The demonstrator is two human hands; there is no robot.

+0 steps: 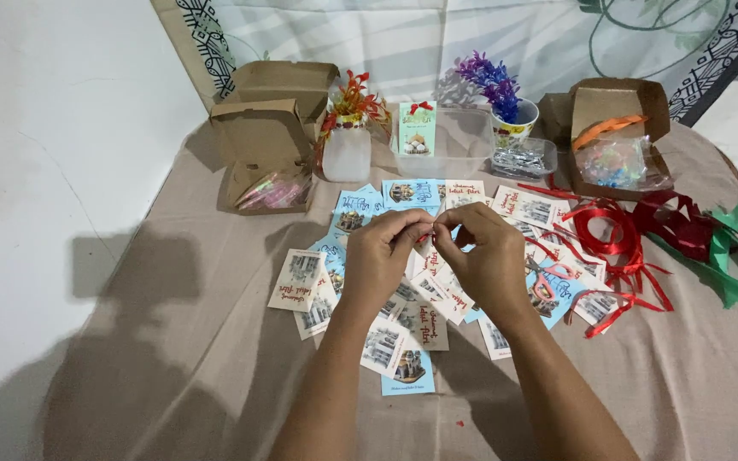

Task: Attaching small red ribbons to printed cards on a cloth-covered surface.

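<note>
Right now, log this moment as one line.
left hand + right hand: pinching small red ribbon | under: scattered cards | surface: beige cloth

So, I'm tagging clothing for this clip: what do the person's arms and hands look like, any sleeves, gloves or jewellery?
Both forearms are bare as far as the frame shows, with no sleeves in view. The left hand and right hand wear no gloves; no rings, watch or bracelets are visible.

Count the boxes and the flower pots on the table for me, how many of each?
Brown cardboard boxes: 3, one on the left, one behind it, one on the right
Clear plastic boxes: 2, large, small
Flower pots: 2, red-orange, purple
Total: 7
</note>
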